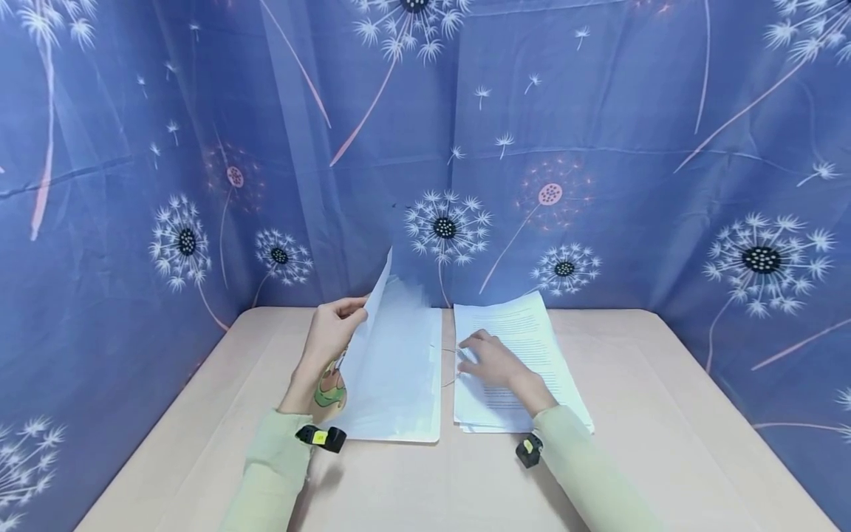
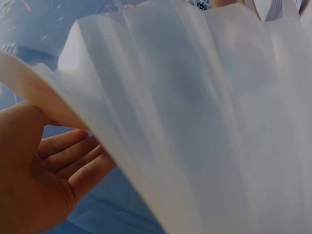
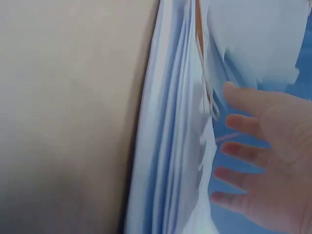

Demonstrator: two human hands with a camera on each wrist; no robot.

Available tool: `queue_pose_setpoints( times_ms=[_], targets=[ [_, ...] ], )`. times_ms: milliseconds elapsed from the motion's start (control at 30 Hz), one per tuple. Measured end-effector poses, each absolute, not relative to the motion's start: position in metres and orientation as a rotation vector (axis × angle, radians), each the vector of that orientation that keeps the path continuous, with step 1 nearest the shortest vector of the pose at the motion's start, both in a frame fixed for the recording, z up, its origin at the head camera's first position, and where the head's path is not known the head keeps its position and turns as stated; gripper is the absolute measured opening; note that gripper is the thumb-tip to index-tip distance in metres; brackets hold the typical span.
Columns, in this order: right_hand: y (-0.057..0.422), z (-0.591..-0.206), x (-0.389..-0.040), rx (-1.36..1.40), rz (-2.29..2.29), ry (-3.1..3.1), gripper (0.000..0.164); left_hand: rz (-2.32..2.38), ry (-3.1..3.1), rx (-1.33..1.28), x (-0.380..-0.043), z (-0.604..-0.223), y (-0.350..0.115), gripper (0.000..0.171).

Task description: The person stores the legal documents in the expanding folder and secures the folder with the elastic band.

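On the left of the table lies an opened folder (image 1: 415, 384) with translucent plastic sleeves (image 2: 195, 122). My left hand (image 1: 330, 331) pinches its raised cover (image 2: 29, 87) at the edge, thumb on one side and fingers on the other. Part of a colored drawing (image 1: 330, 388) shows on the cover's outer face. To the right is a stack of printed sheets (image 1: 505, 318), layered and slightly fanned. Over its left part hovers my right hand (image 1: 495, 362), fingers spread and relaxed, holding nothing. A thin string (image 3: 209, 97) hangs by the stack's edge.
The pale table (image 1: 638, 414) extends on both sides of the folder and papers. A blue curtain with dandelion prints (image 1: 505, 148) stands behind the table and along its sides. Each wrist carries a small black camera (image 1: 322, 437).
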State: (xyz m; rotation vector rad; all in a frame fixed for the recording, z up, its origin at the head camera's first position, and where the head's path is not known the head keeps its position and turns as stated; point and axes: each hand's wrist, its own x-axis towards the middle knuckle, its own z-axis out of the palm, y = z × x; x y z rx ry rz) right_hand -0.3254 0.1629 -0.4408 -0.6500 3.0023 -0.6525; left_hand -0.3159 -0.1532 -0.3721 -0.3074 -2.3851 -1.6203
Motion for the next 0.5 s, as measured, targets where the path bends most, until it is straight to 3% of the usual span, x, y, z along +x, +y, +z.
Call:
queue_pose_setpoints(
  times_ms=[500],
  targets=[
    [0.204, -0.445, -0.324, -0.504, -0.577, 2.947, 0.052, -1.631, -2.389, -0.299, -0.316, -0.372, -0.154, 0.034]
  ],
)
